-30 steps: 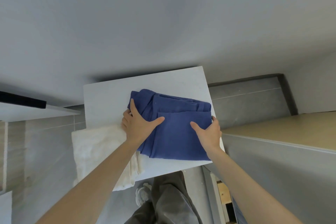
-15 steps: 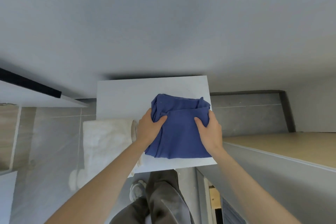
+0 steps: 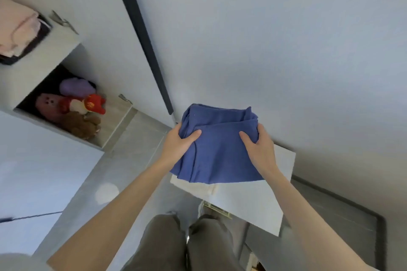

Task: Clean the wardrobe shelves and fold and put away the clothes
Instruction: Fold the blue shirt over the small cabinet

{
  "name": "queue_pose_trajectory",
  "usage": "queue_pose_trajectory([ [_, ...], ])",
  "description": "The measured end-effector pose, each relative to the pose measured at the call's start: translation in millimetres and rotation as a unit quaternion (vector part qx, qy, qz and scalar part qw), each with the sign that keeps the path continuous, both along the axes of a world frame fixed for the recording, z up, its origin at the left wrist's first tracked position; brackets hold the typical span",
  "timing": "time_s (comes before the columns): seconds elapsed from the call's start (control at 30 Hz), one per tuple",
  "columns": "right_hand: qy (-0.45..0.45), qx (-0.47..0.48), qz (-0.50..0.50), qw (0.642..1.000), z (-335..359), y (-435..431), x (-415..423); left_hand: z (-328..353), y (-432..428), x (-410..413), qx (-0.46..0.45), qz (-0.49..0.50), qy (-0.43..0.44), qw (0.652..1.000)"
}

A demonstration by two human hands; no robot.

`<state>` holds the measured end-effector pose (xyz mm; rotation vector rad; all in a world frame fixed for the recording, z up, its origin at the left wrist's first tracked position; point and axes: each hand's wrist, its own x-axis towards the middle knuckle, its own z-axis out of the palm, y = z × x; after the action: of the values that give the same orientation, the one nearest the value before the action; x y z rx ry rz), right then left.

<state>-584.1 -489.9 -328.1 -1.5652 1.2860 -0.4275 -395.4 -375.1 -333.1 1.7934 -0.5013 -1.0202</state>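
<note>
left hand (image 3: 179,146): grasping the blue garment (image 3: 220,152) at its left edge, thumb flat on top, fingers hidden under the cloth
right hand (image 3: 261,149): grasping the same garment at its right edge, thumb on top, fingers curled round the side
blue garment: folded into a thick pad, layers showing along the far edge; held between both hands in front of the person, near edge drooping a little
position: over the far-left corner of the white table top (image 3: 259,202); can't tell whether cloth touches table
cream cloth (image 3: 198,186): on the table, only a strip shows just below the garment's near edge
wall (image 3: 286,50): pale, plain, directly behind garment and table
dark strip (image 3: 143,35): runs down the wall from the top, ends just left of the garment's far corner
trousers (image 3: 167,246): grey-brown, the person's legs, below the arms
floor (image 3: 123,160): grey tiles, left of the table
cubby (image 3: 117,121): open, well left of the hands
plush toys (image 3: 77,108): piled in the cubby; purple, pink, red-and-white, brown
basket (image 3: 44,31): dark, above the cubby, blurred
pink fabric (image 3: 17,24): bundled inside the basket
</note>
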Motion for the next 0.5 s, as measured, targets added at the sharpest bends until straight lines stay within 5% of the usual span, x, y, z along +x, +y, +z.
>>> queue_pose_trajectory([
  [0.27,-0.028,0.002,0.200,0.979,56.0,60.7,169.8,57.8,127.8,124.7,0.012,0.173,-0.045,0.984],
  [0.5,-0.062,0.006,0.260,0.964,82.8,123.0,328.9,96.5,203.7,255.7,-0.012,0.233,-0.077,0.969],
])
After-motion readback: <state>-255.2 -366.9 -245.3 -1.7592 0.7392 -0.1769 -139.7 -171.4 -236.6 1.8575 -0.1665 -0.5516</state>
